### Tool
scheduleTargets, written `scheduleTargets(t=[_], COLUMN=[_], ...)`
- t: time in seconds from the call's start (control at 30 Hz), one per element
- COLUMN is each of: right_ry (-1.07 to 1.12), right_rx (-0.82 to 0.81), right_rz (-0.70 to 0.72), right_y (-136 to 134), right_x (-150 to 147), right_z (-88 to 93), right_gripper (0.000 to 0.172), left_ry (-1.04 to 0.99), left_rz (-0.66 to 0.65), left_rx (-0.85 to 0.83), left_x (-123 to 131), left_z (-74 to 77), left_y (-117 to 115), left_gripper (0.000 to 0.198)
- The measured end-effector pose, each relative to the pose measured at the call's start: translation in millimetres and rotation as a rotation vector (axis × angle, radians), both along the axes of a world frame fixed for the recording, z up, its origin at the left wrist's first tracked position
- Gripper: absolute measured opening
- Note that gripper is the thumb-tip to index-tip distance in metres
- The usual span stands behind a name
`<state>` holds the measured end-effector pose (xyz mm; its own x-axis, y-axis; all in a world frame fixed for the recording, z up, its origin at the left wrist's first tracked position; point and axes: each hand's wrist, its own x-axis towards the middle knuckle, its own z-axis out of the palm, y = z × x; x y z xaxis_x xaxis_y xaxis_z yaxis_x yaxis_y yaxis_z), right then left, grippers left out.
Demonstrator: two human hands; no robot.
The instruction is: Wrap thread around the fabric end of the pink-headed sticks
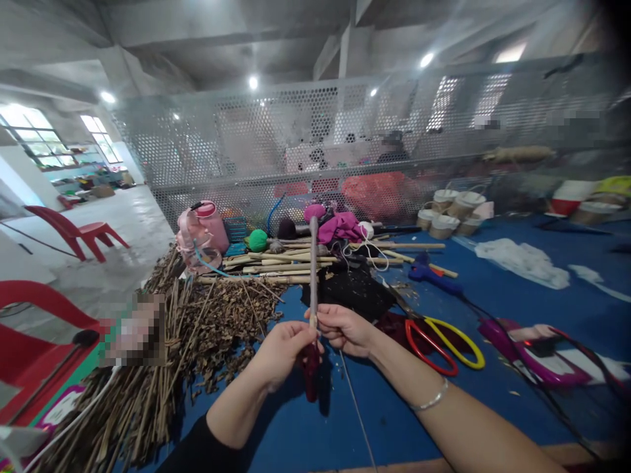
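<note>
A long pale stick (314,269) points away from me over the table, a dark red piece (311,378) at its near end. My left hand (280,351) is closed around it just above the dark red part, thumb on top. From the other side, my right hand (348,328) pinches the stick at the same place, its fingertips partly hidden. Beyond the hands lies a piece of black cloth (355,289). Scissors (438,341) with one red and one yellow handle rest to the right of my right hand.
Dry stalks and brown leaves (221,322) are heaped on the left. Peeled sticks (286,263), a green yarn ball (257,240) and pink jug (211,226) stand behind. A blue glue gun (434,274), white fluff (522,261) and a purple device (537,361) lie right. A perforated metal screen (266,131) closes the back.
</note>
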<state>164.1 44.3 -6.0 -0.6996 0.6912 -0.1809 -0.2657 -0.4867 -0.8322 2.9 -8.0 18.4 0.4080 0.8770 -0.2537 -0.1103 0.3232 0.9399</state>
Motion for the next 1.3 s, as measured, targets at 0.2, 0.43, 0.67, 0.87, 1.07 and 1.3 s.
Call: scheduleTargets(t=[0.2, 0.43, 0.67, 0.87, 1.07, 1.3], right_ry=[-0.108, -0.096, -0.035, -0.164, -0.056, -0.084], right_rx=[0.014, 0.019, -0.005, 0.063, 0.015, 0.049], right_rz=[-0.052, -0.042, -0.014, -0.091, -0.009, -0.036], right_y=[-1.4, -4.0, -0.2, -1.9, -2.4, -4.3], right_x=[-8.0, -11.2, -9.9, -17.2, -12.0, -15.0], right_z=[-7.4, -7.8, -4.9, -9.8, -5.9, -4.3], right_gripper=[0.031, 0.032, 0.031, 0.032, 0.032, 0.033], left_ry=[0.265, 0.365, 0.015, 0.398, 0.182, 0.038], left_rz=[0.080, 0.147, 0.075, 0.155, 0.085, 0.014], left_rx=[0.075, 0.200, -0.069, 0.142, 0.085, -0.049], left_x=[-2.4, -6.0, -1.8, -7.2, -9.5, -6.6], left_z=[-14.0, -13.2, -4.5, -12.7, -10.7, -10.1], left_y=[1.3, 5.1, 1.3, 3.2, 3.7, -3.2], left_gripper=[0.038, 0.038, 0.044, 0.047, 0.044, 0.040])
